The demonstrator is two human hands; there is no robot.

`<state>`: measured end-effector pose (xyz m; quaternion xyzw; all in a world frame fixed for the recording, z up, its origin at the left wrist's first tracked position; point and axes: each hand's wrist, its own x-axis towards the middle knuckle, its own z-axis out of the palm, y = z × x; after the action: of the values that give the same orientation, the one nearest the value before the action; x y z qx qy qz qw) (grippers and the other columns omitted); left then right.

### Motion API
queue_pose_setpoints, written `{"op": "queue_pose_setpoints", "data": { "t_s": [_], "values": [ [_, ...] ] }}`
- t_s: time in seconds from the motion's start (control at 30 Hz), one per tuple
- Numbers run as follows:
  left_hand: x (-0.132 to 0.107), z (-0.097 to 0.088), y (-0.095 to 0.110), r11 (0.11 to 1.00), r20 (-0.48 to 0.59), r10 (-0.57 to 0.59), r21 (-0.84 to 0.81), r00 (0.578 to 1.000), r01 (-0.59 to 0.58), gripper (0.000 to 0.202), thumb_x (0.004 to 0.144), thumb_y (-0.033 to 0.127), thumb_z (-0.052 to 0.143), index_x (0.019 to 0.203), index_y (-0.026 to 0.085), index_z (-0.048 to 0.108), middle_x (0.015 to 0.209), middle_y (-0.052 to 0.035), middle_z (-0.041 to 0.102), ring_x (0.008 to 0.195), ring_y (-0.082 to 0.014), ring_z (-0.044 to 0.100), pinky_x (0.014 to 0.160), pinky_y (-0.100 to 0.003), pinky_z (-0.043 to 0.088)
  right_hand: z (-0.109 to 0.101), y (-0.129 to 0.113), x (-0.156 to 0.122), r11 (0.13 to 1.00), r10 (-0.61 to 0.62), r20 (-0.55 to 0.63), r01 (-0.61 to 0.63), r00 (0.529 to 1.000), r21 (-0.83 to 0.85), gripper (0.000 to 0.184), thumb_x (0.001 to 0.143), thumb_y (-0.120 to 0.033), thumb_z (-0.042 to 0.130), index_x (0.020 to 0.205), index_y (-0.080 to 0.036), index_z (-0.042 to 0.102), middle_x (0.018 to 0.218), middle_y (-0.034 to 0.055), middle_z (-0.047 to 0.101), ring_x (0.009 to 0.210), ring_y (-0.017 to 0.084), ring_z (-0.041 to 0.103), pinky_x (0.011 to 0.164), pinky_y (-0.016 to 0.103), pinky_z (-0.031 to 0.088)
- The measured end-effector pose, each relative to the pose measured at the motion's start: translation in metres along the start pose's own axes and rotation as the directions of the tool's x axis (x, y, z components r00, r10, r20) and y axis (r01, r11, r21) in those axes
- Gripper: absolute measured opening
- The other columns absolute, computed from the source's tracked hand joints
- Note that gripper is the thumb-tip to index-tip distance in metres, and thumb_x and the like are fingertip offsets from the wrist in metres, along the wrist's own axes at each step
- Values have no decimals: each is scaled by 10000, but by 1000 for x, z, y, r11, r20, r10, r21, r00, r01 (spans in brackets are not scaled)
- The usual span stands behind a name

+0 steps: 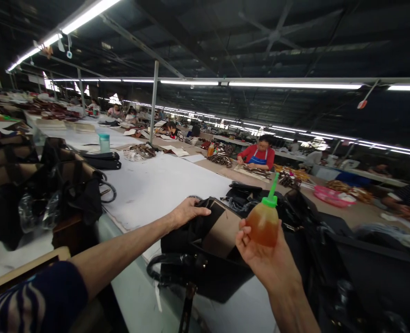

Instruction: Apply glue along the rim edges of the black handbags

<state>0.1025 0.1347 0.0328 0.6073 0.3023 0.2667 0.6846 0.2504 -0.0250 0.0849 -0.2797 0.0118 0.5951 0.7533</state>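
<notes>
My right hand [260, 252] holds up a small squeeze bottle [264, 221] of amber liquid with a green cap and thin green nozzle. My left hand [188, 212] rests on the top edge of a black handbag [205, 259] lying on the white worktable [156, 185]; its fingers curl over the bag's rim. The bag's brown inner lining shows between my hands, and a black strap loops off its near side.
More black bags [76, 185] are piled at the left and right [364, 259]. A teal cup [104, 143] stands farther back. A person in red with a blue apron [259, 156] works across the table; other workers sit behind. A metal post [153, 101] rises mid-table.
</notes>
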Motion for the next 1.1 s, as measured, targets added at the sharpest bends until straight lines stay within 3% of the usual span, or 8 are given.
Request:
{"op": "queue_pose_setpoints", "data": {
  "t_s": [0.23, 0.4, 0.5, 0.6, 0.73, 0.87, 0.97, 1.1],
  "values": [
    [-25, -21, 55, 910, 53, 104, 398, 993, -116, 346, 701, 446, 600, 833, 127, 599, 688, 2, 575, 611, -126, 518, 577, -234, 408, 9, 8, -29, 993, 116, -67, -118, 991, -21, 432, 909, -470, 447, 864, -97, 661, 836, 159, 605, 612, 146, 561, 571, 255, 522],
    [-41, -33, 79, 643, 228, -12, 747, 974, -167, 272, 788, 381, 478, 772, 139, 602, 665, 14, 537, 616, -124, 465, 555, -230, 351, 2, 0, -46, 949, -29, -52, 11, 998, -315, 357, 874, -410, 528, 1015, -106, 649, 881, 182, 646, 625, 180, 601, 511, 249, 521],
    [-50, -41, 74, 555, 328, -143, 808, 934, -198, 253, 782, 361, 471, 687, 147, 567, 638, 19, 524, 600, -121, 445, 542, -234, 333, -19, -5, -47, 807, -232, 50, 221, 971, -547, 415, 742, -404, 706, 1069, -162, 628, 957, 128, 661, 706, 196, 612, 550, 260, 529],
    [-60, -49, 64, 546, 307, -248, 828, 919, -129, 271, 764, 381, 490, 653, 147, 568, 596, 22, 515, 574, -123, 441, 532, -238, 328, -40, -6, -48, 582, -371, 177, 376, 912, -721, 479, 687, -408, 754, 1100, -230, 590, 1038, 63, 651, 780, 191, 595, 597, 252, 516],
    [-71, -52, 52, 581, 267, -351, 814, 898, -15, 286, 740, 409, 519, 730, 143, 622, 655, 6, 573, 602, -139, 489, 571, -245, 365, -50, -1, -54, 293, -462, 219, 381, 859, -877, 629, 635, -450, 756, 1181, -238, 527, 1017, 58, 656, 818, 243, 600, 647, 308, 510],
    [-78, -49, 46, 585, 315, -395, 810, 863, -28, 281, 723, 392, 546, 860, 161, 629, 745, 4, 602, 672, -149, 513, 594, -236, 372, -46, 5, -58, 10, -513, 346, 409, 785, -913, 648, 626, -488, 737, 1185, -261, 501, 1027, 28, 635, 909, 252, 589, 771, 308, 486],
    [-81, -48, 41, 581, 358, -364, 809, 860, -90, 265, 716, 376, 563, 869, 172, 632, 752, 15, 596, 698, -147, 508, 597, -226, 363, -46, 8, -56, -76, -522, 411, 439, 747, -895, 631, 638, -492, 723, 1183, -267, 499, 1056, 20, 607, 900, 240, 583, 783, 295, 474],
    [-83, -51, 33, 647, 395, -362, 758, 845, -78, 225, 706, 361, 580, 804, 172, 654, 695, 29, 593, 647, -131, 489, 580, -217, 359, -48, 11, -54, -84, -478, 418, 434, 772, -897, 609, 656, -487, 713, 1175, -255, 495, 1024, 18, 601, 859, 231, 588, 762, 296, 473]
  ]
}}
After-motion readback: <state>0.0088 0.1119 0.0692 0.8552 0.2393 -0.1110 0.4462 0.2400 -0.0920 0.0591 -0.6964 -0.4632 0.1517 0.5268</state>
